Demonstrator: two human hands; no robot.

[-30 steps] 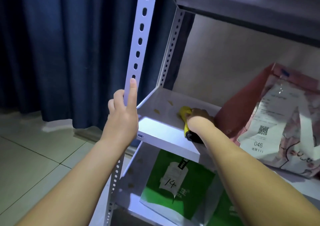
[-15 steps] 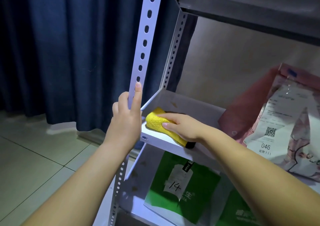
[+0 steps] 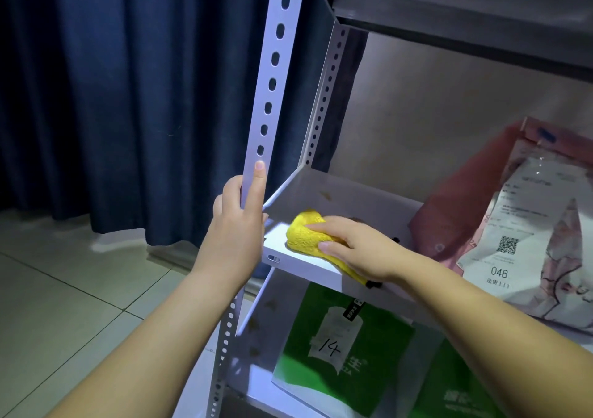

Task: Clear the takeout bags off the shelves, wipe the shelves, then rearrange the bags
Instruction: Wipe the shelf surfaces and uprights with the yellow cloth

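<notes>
My right hand lies over a yellow cloth and holds it down on the front left corner of the white middle shelf. My left hand grips the perforated front post of the rack, index finger straight up along it. A pink takeout bag with a white receipt marked 046 stands on the same shelf to the right. A green bag labelled 14 stands on the shelf below, with a second green bag beside it.
Brown specks dot the back of the middle shelf. A grey upper shelf overhangs close above. A dark blue curtain hangs to the left over a tiled floor.
My right hand has brought the cloth from the back of the shelf forward to its front left corner. My left hand has kept its grip on the post.
</notes>
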